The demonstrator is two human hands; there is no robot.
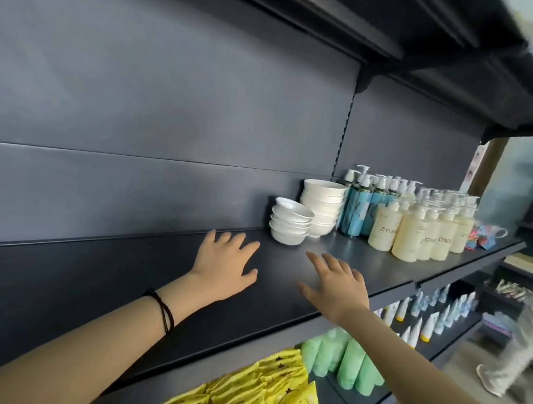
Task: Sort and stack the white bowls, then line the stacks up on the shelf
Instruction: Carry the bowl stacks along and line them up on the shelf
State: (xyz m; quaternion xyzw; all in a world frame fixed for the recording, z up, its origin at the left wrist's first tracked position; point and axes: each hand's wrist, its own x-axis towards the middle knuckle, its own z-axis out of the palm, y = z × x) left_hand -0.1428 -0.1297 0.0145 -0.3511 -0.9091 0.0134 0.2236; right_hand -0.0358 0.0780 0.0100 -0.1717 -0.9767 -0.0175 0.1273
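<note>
Two stacks of white bowls stand on the dark shelf (pixel 131 287) against its back panel. The stack of small bowls (pixel 290 221) is in front and to the left, leaning slightly. The stack of large bowls (pixel 323 206) stands taller, just behind and to its right, touching or nearly touching it. My left hand (pixel 225 266) lies open over the shelf, fingers spread, a short way left of and below the small stack. My right hand (pixel 336 282) is also open, fingers apart, near the shelf's front edge below the bowls. Neither hand holds anything.
Blue pump bottles (pixel 359 206) and pale yellow pump bottles (pixel 411 234) crowd the shelf right of the bowls. Below are yellow packets (pixel 265 384), green bottles (pixel 340 357) and small white tubes (pixel 422 321). A person's legs (pixel 510 353) are at the far right. Another shelf (pixel 422 40) hangs overhead.
</note>
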